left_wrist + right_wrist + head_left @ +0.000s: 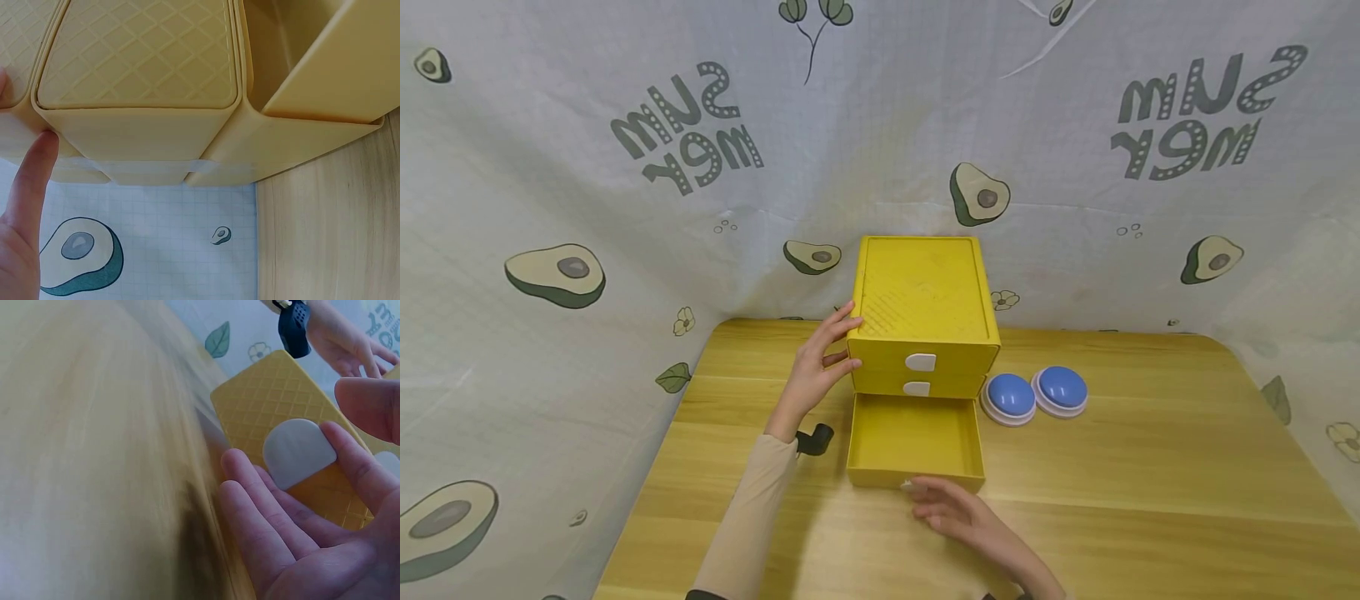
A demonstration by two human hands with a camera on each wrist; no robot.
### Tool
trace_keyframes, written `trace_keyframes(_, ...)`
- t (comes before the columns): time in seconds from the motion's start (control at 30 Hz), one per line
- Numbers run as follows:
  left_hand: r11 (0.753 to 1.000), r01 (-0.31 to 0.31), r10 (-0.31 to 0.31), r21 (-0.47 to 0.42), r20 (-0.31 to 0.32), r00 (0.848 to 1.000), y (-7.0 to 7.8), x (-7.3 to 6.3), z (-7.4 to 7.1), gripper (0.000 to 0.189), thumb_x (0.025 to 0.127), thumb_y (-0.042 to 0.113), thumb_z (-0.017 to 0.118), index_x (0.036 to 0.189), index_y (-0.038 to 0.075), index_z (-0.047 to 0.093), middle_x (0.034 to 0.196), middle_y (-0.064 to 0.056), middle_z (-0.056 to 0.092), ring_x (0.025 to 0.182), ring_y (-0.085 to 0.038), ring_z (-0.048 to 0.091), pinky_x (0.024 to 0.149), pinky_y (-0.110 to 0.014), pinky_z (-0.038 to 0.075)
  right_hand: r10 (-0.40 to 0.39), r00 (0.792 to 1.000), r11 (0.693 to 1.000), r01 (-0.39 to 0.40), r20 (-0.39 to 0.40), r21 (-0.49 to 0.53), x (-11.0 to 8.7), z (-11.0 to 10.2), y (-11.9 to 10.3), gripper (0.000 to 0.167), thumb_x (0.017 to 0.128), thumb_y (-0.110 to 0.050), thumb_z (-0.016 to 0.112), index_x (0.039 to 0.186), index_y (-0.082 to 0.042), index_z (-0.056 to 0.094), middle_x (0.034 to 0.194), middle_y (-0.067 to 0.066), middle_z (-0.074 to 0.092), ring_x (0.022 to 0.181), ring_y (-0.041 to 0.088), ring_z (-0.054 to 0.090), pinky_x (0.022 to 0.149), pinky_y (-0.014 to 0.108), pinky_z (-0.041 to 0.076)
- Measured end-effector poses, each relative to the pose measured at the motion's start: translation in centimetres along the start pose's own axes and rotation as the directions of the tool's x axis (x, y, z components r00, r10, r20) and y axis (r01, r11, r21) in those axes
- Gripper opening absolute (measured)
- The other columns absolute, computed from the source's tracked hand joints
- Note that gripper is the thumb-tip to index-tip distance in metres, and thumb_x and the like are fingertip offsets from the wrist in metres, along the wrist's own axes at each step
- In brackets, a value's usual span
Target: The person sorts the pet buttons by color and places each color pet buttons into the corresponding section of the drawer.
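Observation:
A yellow drawer cabinet (925,287) stands at the back of the table, its bottom drawer (917,435) pulled out and bare inside. My left hand (814,367) touches the cabinet's left side near the top, fingers spread. One finger (39,165) presses against that side in the left wrist view. At the front of the bottom drawer is my right hand (958,518). Its index fingertip meets the edge of the white drawer handle (297,453) in the right wrist view. The other fingers stretch loosely below the handle, and the thumb stands away from it.
Two blue push buttons with white bases, one nearer (1011,395) and one farther (1063,388), sit right of the cabinet on the wooden table (1150,467). A black wrist camera (815,440) is on the left wrist. An avocado-print cloth (880,125) hangs behind.

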State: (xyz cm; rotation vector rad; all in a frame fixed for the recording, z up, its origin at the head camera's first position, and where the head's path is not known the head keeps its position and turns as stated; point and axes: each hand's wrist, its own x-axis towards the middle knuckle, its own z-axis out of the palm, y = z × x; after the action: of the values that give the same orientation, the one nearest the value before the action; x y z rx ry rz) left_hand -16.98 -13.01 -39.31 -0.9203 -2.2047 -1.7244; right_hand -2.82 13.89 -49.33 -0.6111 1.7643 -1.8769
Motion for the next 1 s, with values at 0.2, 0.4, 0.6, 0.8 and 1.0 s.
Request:
trace_keyframes(0.2, 1.000, -0.002, 0.002, -0.002, -0.002, 1.000, 0.0, 0.0, 0.0, 0.051, 0.084, -0.012, 0.065, 0.132, -0.005, 0.049, 0.151, -0.020, 0.030, 0.123, -0.041, 0.046, 0.087, -0.053, 0.050, -0.020, 0.999, 1.000, 0.020, 0.026, 0.013, -0.3, 0.3, 0.2, 0.046, 0.099, 0.000, 0.043, 0.144, 0.005, 0.032, 0.141, 0.034, 0.035, 0.119, 0.040, 0.051, 0.098, 0.034, 0.044)
trace_keyframes(0.4, 1.000, -0.002, 0.002, -0.004, -0.003, 1.000, 0.0, -0.1, 0.0, 0.052, 0.084, -0.012, 0.065, 0.132, -0.005, 0.049, 0.151, -0.020, 0.030, 0.122, -0.042, 0.046, 0.086, -0.053, 0.050, -0.015, 0.999, 1.000, 0.015, 0.041, 0.021, -0.6, 0.6, 0.5, 0.046, 0.100, 0.000, 0.041, 0.144, 0.006, 0.030, 0.142, 0.035, 0.033, 0.120, 0.038, 0.051, 0.097, 0.032, 0.045)
trace_keyframes(0.6, 1.000, 0.002, -0.002, -0.004, -0.001, 1.000, 0.0, 0.0, 0.1, 0.052, 0.084, -0.012, 0.065, 0.132, -0.005, 0.049, 0.151, -0.019, 0.030, 0.124, -0.041, 0.046, 0.087, -0.052, 0.050, -0.016, 0.999, 1.000, 0.016, 0.046, 0.012, -0.8, 0.8, 0.8, 0.046, 0.101, 0.000, 0.040, 0.145, 0.007, 0.028, 0.143, 0.036, 0.031, 0.120, 0.036, 0.050, 0.096, 0.030, 0.045)
trace_keyframes(0.8, 1.000, 0.001, -0.001, -0.006, -0.004, 1.000, 0.0, -0.1, 0.1, 0.052, 0.084, -0.012, 0.065, 0.133, -0.005, 0.049, 0.151, -0.019, 0.030, 0.124, -0.041, 0.045, 0.087, -0.053, 0.050, -0.032, 0.998, 0.999, 0.031, 0.055, 0.030, -0.9, 1.1, 0.8, 0.047, 0.100, 0.001, 0.040, 0.144, 0.009, 0.027, 0.141, 0.038, 0.031, 0.120, 0.037, 0.050, 0.098, 0.032, 0.045)
trace_keyframes(1.0, 1.000, 0.003, -0.003, -0.004, -0.005, 1.000, 0.0, -0.1, 0.0, 0.052, 0.084, -0.011, 0.065, 0.133, -0.005, 0.049, 0.151, -0.019, 0.030, 0.123, -0.041, 0.046, 0.087, -0.052, 0.050, -0.066, 0.995, 0.998, 0.065, 0.070, 0.020, -0.8, 1.1, 0.8, 0.047, 0.100, 0.004, 0.040, 0.144, 0.011, 0.025, 0.137, 0.039, 0.034, 0.120, 0.038, 0.050, 0.099, 0.035, 0.044)
